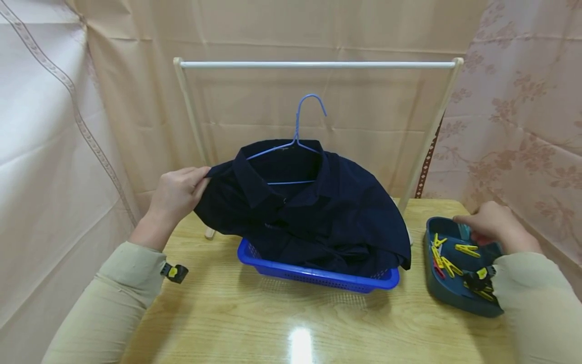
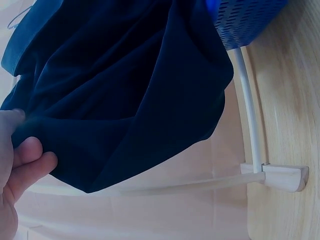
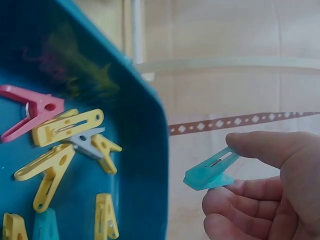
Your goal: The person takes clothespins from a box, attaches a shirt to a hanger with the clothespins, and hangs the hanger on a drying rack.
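A dark navy collared shirt hangs on a blue wire hanger, its lower part bunched in a blue perforated basket. My left hand pinches the shirt at its left-side shoulder and draws the cloth outward; in the left wrist view the sleeve drops below the fingers. Over the far right rim of a dark teal tray, my right hand pinches a turquoise clothespin between thumb and fingers. Yellow clothespins and a pink clothespin lie inside the tray.
A drying rack with a white crossbar stands behind the shirt, one wooden foot on the wood-grain table. Beige curtains hang behind it. Floral cloth borders the right side.
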Motion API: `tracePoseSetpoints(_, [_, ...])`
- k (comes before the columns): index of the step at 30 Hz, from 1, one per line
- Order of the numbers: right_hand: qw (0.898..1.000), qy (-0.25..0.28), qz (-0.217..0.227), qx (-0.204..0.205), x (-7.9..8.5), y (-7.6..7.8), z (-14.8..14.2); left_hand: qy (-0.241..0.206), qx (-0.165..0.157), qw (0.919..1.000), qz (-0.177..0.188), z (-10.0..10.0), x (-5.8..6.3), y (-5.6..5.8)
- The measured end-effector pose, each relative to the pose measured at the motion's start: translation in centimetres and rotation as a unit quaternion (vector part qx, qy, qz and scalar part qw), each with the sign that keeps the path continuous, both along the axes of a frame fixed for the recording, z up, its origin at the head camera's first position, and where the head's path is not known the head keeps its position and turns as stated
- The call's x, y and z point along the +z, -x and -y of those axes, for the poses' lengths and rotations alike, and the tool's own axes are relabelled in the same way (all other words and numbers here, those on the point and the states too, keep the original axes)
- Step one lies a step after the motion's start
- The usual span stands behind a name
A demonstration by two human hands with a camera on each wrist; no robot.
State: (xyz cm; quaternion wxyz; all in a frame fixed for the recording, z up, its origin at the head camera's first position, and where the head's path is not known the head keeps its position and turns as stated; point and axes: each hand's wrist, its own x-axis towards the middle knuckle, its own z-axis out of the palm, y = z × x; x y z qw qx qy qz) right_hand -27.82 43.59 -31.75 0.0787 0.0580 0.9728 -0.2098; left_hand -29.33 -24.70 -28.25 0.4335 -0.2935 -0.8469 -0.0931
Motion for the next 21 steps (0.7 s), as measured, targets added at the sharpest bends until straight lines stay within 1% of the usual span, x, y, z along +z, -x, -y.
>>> tracePoseSetpoints(5, [1.0, 0.016, -0.027, 0.001, 0.5, -0.2, 0.5, 0.004, 0.002, 1.0, 0.001, 0.0, -0.1, 0.0])
tracePoseSetpoints(11, [0.999, 0.02, -0.044, 0.003, 1.2, -0.5, 1.1, 0.004, 0.007, 1.0, 0.005, 0.1, 0.0, 0.0])
tracePoseSetpoints(15, [0.998, 0.031, -0.058, 0.008, 1.4, -0.7, 1.7, 0.005, -0.001, 1.0, -0.002, 0.2, -0.1, 0.2])
tracePoseSetpoints(21, [0.997, 0.039, -0.062, 0.011, 2.1, -0.9, 2.5, 0.005, -0.008, 0.9999, -0.007, 0.2, -0.1, 0.2])
